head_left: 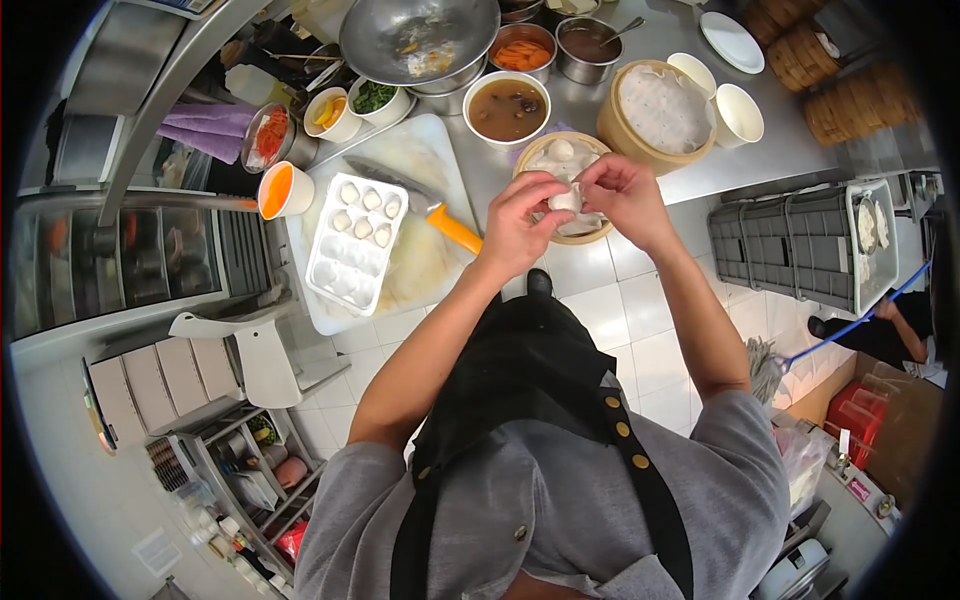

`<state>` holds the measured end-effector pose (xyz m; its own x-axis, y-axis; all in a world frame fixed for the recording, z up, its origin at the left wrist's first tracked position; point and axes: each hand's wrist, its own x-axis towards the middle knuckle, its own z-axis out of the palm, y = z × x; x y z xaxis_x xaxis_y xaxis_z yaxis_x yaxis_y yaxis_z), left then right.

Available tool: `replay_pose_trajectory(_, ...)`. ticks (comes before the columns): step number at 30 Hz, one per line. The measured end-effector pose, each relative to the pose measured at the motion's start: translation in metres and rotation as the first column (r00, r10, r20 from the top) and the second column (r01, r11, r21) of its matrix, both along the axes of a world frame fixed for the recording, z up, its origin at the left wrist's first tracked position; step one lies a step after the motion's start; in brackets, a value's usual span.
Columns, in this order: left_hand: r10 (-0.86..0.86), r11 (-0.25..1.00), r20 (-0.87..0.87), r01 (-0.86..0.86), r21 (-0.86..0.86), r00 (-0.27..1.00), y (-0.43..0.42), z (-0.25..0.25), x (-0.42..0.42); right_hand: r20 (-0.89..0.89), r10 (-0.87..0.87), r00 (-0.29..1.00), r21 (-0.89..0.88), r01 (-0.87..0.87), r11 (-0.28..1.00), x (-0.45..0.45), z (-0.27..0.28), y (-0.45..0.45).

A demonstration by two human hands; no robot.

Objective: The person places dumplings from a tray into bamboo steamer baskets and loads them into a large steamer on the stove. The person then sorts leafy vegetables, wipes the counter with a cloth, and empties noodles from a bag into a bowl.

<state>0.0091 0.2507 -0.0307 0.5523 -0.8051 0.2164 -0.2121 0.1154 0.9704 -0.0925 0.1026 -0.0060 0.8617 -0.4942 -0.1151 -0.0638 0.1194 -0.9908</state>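
Between my two hands is a small white dumpling (566, 201), held just above a round bamboo steamer (586, 238). My left hand (522, 218) pinches it from the left with thumb and fingers. From the other side, the closed fingertips of my right hand (626, 200) grip its edge. Inside the steamer another white dumpling (560, 150) sits on a pale lining. A white plastic tray (350, 283) on the cutting board (425, 150) holds several round white dumplings in its upper compartments. Beside the tray lies a knife with an orange handle (455, 230).
A bowl of brown broth (507, 110) stands behind the small steamer. A larger lined steamer (665, 108) and white bowls (739, 116) are at right. A wok (419, 40) and ingredient pots line the back. At far right, another person's arm (905, 328) holds a blue mop handle (850, 328).
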Motion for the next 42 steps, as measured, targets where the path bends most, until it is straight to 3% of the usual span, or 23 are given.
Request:
replay_pose_trajectory(6, -0.016, 0.999, -0.282, 0.024, 0.024, 0.959, 0.005, -0.003, -0.004, -0.028, -0.018, 0.999, -0.06, 0.017, 0.998, -0.003, -0.01, 0.007)
replay_pose_trajectory(9, -0.051, 0.998, -0.435, 0.061, 0.01, 0.899, 0.012, -0.006, -0.001, -0.081, -0.015, 0.997, 0.013, 0.016, 1.0, -0.005, -0.013, 0.01)
replay_pose_trajectory(12, 0.009, 1.0, -0.137, -0.008, 0.005, 0.991, 0.011, -0.017, -0.003, -0.075, 0.025, 0.997, -0.059, -0.03, 0.998, -0.006, -0.02, 0.011)
replay_pose_trajectory(15, 0.031, 1.0, -0.397, -0.027, 0.017, 0.917, 0.011, -0.011, -0.008, -0.093, 0.018, 0.996, -0.018, -0.02, 1.0, -0.004, -0.022, 0.011)
replay_pose_trajectory(18, 0.005, 0.999, -0.44, -0.019, -0.027, 0.898, 0.015, -0.011, -0.008, -0.122, 0.026, 0.992, 0.018, -0.024, 1.0, -0.004, -0.021, 0.013)
replay_pose_trajectory(21, 0.013, 0.999, -0.245, -0.023, -0.038, 0.969, 0.015, -0.018, -0.009, -0.15, 0.064, 0.987, 0.032, -0.06, 0.998, -0.003, -0.019, 0.013)
replay_pose_trajectory(24, 0.0, 0.998, -0.527, 0.031, 0.049, 0.85, 0.02, -0.015, -0.006, -0.096, 0.076, 0.993, -0.227, -0.096, 0.969, -0.01, 0.001, 0.018)
replay_pose_trajectory(27, -0.189, 0.981, -0.806, 0.073, -0.179, 0.561, 0.023, -0.018, 0.001, -0.104, 0.207, 0.973, -0.24, -0.227, 0.944, -0.018, 0.018, 0.021)
replay_pose_trajectory(33, -0.102, 0.993, -0.727, 0.025, -0.115, 0.679, 0.022, -0.012, -0.006, -0.059, 0.155, 0.986, -0.292, -0.165, 0.942, -0.02, 0.006, 0.024)
replay_pose_trajectory(36, -0.123, 0.992, -0.724, 0.054, -0.118, 0.678, 0.023, -0.012, -0.003, -0.062, 0.101, 0.993, -0.234, -0.113, 0.966, -0.022, 0.007, 0.026)
replay_pose_trajectory(42, -0.194, 0.98, -0.673, 0.17, -0.103, 0.714, 0.024, -0.012, -0.001, -0.021, 0.21, 0.977, -0.439, -0.198, 0.876, -0.028, 0.012, 0.027)
